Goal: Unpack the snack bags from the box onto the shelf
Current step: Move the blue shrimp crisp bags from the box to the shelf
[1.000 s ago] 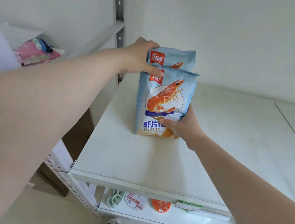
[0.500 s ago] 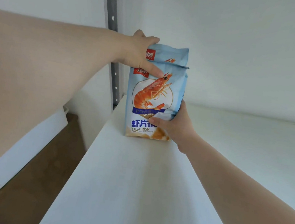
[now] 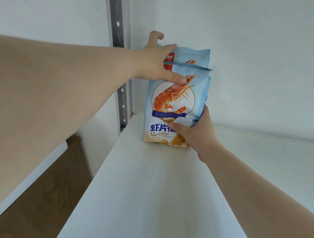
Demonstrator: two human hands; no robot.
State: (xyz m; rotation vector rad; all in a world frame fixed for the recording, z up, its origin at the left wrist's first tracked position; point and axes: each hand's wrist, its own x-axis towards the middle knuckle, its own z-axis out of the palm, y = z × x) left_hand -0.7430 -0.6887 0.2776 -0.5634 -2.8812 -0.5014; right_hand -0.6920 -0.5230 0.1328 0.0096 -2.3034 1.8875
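Note:
Two light-blue shrimp crisp bags stand upright on the white shelf, one behind the other, near the back left corner. The front bag shows an orange shrimp picture. Only the top of the rear bag shows above it. My left hand grips the bags' tops from the left, thumb across the front bag's face and fingers curled behind. My right hand holds the front bag's lower right corner, thumb on its face. The box is not in view.
A grey perforated metal upright rises just left of the bags. White walls close in behind and to the left. Brown floor shows below the shelf's left edge. The shelf stretches out to the right and towards me.
The view has lifted and closed in on the shelf, losing the lower shelf from sight. Both hands stay on the bags, which stand a little nearer the back corner.

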